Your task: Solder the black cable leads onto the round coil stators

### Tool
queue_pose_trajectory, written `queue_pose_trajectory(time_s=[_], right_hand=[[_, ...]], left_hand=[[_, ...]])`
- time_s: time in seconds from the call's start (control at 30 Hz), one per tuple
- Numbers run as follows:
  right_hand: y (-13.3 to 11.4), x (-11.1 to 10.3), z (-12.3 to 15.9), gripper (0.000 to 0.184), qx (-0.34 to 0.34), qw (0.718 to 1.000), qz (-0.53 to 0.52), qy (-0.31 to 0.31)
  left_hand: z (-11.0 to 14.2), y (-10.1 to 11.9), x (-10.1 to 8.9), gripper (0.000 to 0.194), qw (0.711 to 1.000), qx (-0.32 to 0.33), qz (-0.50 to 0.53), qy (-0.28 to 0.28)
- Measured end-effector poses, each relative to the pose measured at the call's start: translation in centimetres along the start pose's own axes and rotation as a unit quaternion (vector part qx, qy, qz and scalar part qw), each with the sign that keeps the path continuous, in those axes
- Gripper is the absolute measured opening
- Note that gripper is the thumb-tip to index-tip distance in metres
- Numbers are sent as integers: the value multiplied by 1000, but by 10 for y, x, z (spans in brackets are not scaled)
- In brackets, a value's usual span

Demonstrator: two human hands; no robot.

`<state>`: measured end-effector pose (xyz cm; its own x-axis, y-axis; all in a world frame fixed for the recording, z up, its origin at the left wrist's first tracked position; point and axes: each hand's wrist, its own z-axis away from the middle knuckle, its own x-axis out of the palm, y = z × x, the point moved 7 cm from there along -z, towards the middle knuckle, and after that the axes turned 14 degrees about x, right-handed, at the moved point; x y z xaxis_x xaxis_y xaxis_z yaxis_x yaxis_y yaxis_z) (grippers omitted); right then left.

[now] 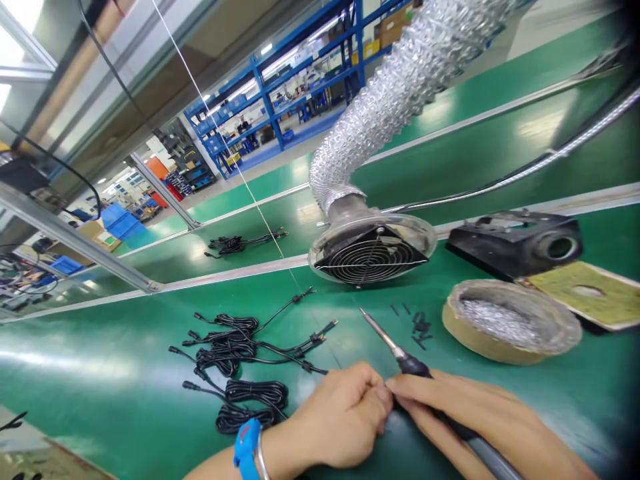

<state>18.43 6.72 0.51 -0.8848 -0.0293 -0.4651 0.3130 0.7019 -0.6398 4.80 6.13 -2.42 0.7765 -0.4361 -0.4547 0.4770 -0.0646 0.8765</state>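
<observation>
My right hand (480,417) is wrapped round the dark handle of a soldering iron (385,333), whose bare metal tip points up and left over the bench. My left hand (345,413) is closed in a pinch, its fingertips meeting those of my right hand. A small dark bit shows where they meet, but I cannot make out what it is. Left of my left hand lie several coiled black cables (225,350) with connectors at one end and stripped wire ends at the other. Short black tube pieces (421,325) are scattered right of the iron's tip.
A fume extractor with a round grille (370,260) stands behind the iron, joined to a silver duct (380,100). At right are a tape-roll ring (510,343) with silvery scraps, a yellow sponge (590,293) and a black iron stand (515,243). More cables (245,242) lie farther back.
</observation>
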Motion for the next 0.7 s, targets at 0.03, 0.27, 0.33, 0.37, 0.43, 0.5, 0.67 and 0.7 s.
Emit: queue_pose_trajectory(time_s=[0.03,0.27,0.33,0.37,0.43,0.5,0.67,0.7], right_hand=[[-1,-1,-1,29,5,1000,4,0],[5,-3,-1,29,61,997,-19,-31],[5,-2,0,29,57,997,-35,-31],[4,-1,0,28,52,997,-38,-34],[1,1,-1,25,37,998,-38,-37],[-2,2,-2,22,21,999,-30,-32],[-2,-1,-7,24,37,997,-51,-34],[0,-1,-7,25,46,996,-61,-42]], left_hand=[[1,3,-1,24,1000,4,-27,-4],[1,5,-7,18,997,26,-76,-10],[0,2,-6,24,998,27,-55,-17],[-1,0,-6,27,998,28,-50,-21],[-2,-1,-4,32,998,32,-44,-28],[-1,0,-1,33,998,38,-46,-35],[2,5,-2,25,993,44,-104,-35],[2,6,-3,23,991,43,-123,-31]])
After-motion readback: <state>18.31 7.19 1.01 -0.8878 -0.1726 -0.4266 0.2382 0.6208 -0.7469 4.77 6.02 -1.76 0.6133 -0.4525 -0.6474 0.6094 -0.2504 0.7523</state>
